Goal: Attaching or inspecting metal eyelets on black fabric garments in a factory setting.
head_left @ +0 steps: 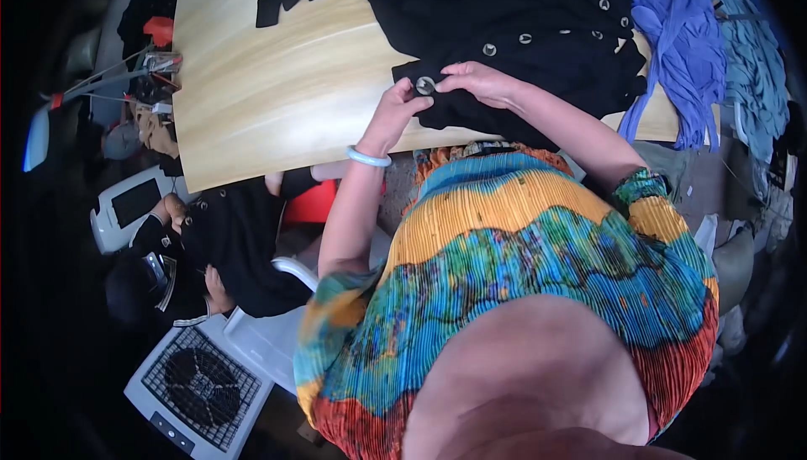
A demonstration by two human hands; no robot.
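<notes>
A black garment (496,18) with several big shiny round buttons lies spread on the table, its front edge under my hands. My left hand (398,111), a pale bangle on its wrist, is closed on the garment's edge, thumb just below one large button (425,86). From the other side, my right hand (481,83) pinches the cloth at that same button, its fingertips against the button's right rim. Whether a needle or thread is between my fingers is too small to tell.
Purple cloth (672,48) and blue-grey cloth (740,73) hang at the right of the wooden table (277,98). At its left edge are a lamp (38,136) and small tools. Lower left, another person handles black buttoned cloth (231,241) beside a white fan (202,380).
</notes>
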